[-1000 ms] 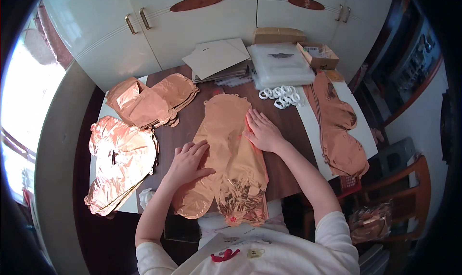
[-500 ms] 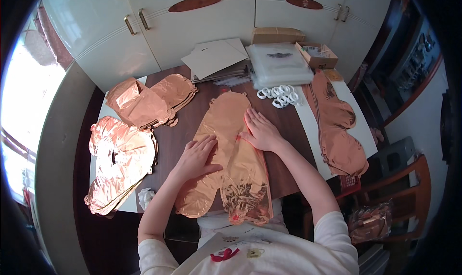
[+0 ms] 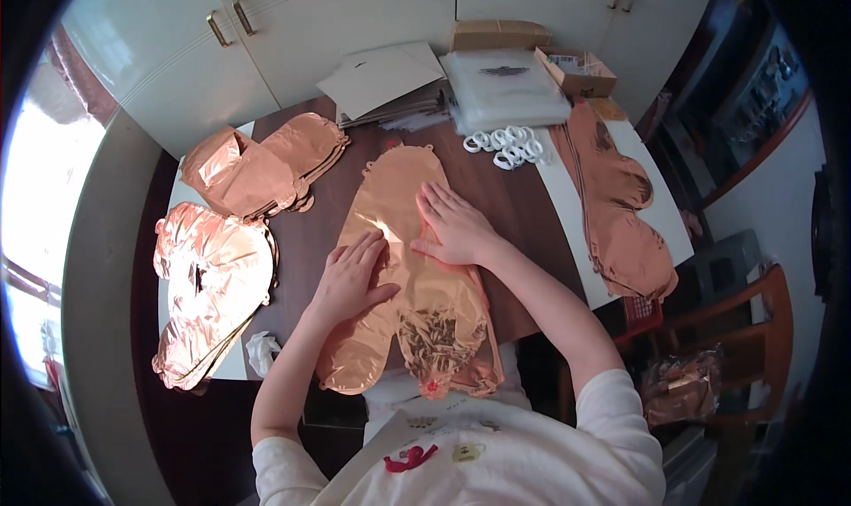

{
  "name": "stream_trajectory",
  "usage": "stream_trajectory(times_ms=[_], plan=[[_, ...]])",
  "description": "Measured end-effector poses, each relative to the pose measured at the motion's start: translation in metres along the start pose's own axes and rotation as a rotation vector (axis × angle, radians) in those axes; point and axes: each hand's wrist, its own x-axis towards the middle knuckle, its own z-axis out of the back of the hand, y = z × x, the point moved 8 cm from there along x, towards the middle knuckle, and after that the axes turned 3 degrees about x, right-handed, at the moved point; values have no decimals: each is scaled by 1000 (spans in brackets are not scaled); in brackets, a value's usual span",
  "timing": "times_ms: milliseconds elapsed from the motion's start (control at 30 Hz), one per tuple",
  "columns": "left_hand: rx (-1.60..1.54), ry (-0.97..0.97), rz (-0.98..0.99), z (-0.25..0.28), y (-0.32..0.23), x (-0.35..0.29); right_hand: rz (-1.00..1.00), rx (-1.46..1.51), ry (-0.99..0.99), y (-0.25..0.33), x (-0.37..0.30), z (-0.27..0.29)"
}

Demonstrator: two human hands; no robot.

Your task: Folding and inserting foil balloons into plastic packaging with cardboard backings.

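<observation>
At the table's left edge lies a stack of rose-gold foil balloons (image 3: 208,284). In the middle, the left hand (image 3: 353,276) and right hand (image 3: 454,225) press flat, fingers spread, on a long deflated foil balloon (image 3: 412,276) stretched across the dark table (image 3: 306,236). Further right lie white rings (image 3: 503,144) and another foil balloon pile (image 3: 616,205).

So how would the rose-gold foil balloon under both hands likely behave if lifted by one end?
The foil balloon lies flat and uninflated under the left hand and right hand, so it would probably droop limply. It looks thin, likely very light for its size. Its glossy, creased skin suggests it may slide easily on the table and crumple rather than break.
</observation>
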Motion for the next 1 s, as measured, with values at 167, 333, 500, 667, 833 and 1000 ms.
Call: stream_trajectory(times_ms=[167, 333, 500, 667, 833, 1000], plan=[[26, -11, 25, -2, 1, -13, 41, -11, -30, 13, 0, -3], [13, -41, 62, 9, 2, -29, 92, -44, -16, 29, 3, -2], [41, -131, 220, 54, -21, -78, 83, -23, 10, 23, 0, -3], [-93, -33, 873, 50, -6, -197, 84, -25, -11, 22, 0, -2], [-999, -381, 1127, -27, -1, -263, 100, -22, -36, 26, 1, 1], [-1429, -764, 744, -19, -27, -222, 114, -41, -79, 23, -1, -1]])
